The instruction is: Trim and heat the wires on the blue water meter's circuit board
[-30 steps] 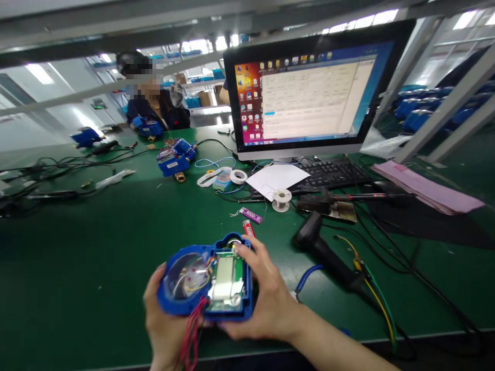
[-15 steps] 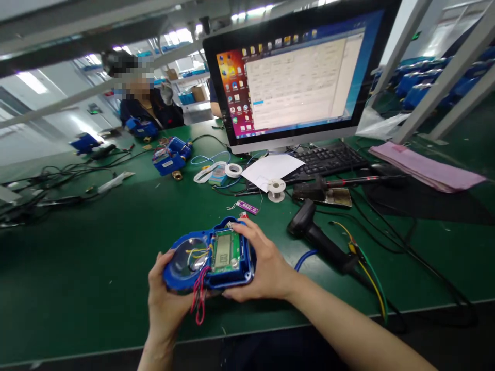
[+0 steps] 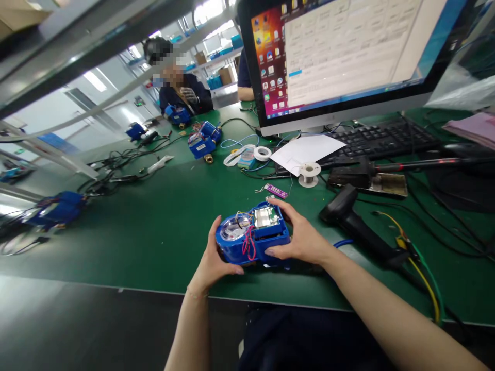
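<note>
A blue water meter lies nearly flat at the table's front, between my two hands. It has a round clear window and an open compartment with a circuit board and small display. Thin red wires hang over its front side. My left hand curves around the round end. At the compartment end my right hand grips, fingers over the far edge and thumb on the near side. Just beyond the meter is a purple battery-like piece with white leads. Glare covers the display.
A black barcode scanner lies right of my right hand, near yellow and green wires. Behind are a solder spool, white paper, keyboard and monitor. More blue meters and cables stand left; a co-worker sits opposite.
The view has swung left. The meter has been lowered and tipped flatter, its face turned less toward me. Both hands still hold it.
</note>
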Available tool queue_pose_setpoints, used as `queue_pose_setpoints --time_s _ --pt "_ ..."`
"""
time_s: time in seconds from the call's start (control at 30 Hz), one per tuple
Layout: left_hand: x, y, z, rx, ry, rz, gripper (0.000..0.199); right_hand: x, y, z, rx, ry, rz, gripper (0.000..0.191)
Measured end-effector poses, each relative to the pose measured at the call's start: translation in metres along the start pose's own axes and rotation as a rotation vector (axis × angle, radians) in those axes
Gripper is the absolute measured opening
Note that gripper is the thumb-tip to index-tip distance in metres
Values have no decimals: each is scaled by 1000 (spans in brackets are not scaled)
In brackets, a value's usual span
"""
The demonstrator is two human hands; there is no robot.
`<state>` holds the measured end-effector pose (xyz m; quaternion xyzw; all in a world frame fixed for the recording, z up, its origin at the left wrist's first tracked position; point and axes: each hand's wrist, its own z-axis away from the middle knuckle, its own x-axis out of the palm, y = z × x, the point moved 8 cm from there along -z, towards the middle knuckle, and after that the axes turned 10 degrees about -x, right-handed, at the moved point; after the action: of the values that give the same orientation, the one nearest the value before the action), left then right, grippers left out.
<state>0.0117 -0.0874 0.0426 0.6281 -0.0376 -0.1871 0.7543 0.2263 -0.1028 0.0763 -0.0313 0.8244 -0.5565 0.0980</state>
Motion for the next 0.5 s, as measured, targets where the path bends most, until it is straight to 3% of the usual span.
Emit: queue_pose_setpoints --time_s 0.23,0.37,0.5 --pt "-1 -17 3 16 -73 -149 123 8 0 23 -170 -127 233 107" --pt "2 -17 2 24 -43 -193 132 10 22 36 -35 -195 259 125" --pt "5 -16 0 79 22 -221 136 11 28 34 -60 -222 301 126"
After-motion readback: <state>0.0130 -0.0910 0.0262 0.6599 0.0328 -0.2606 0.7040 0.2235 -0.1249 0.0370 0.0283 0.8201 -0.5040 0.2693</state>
